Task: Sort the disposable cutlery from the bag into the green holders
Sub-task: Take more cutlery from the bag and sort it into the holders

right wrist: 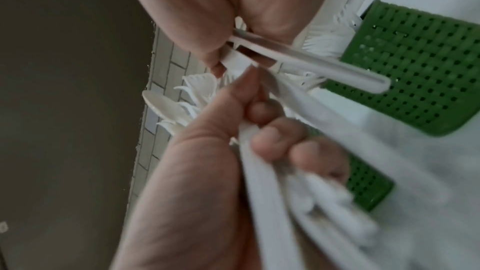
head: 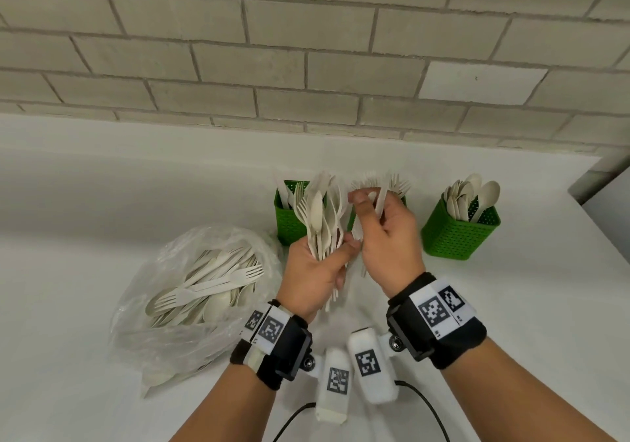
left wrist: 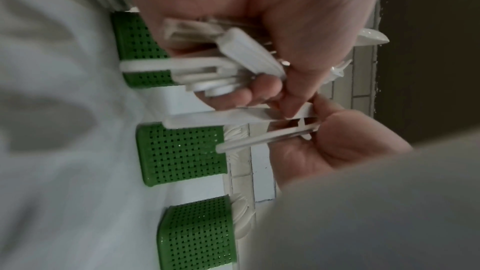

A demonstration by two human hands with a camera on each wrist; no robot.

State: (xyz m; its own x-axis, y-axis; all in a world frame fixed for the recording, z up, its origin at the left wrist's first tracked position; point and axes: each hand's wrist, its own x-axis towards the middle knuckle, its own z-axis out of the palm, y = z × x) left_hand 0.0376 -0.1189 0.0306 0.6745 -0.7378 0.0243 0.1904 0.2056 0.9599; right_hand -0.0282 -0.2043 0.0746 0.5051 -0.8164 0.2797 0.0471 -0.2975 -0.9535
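Note:
My left hand [head: 317,271] grips a fanned bundle of pale cutlery [head: 320,220], spoons, forks and knives mixed, upright above the counter. My right hand [head: 385,233] is beside it and pinches a few forks [head: 381,199] by their handles, tines up. In the left wrist view these fork handles [left wrist: 259,132] lie between the right hand's thumb and fingers. Behind the hands stand three green holders: the left one [head: 288,223] with knives, the middle one [left wrist: 182,155] with forks, mostly hidden in the head view, and the right one [head: 456,233] with spoons. The clear bag [head: 197,291] lies at the left with several more pieces.
A white counter [head: 102,220] runs to a grey brick wall [head: 306,66]; its right edge [head: 606,237] is near the spoon holder. Two white camera units with cables [head: 354,380] hang below my wrists.

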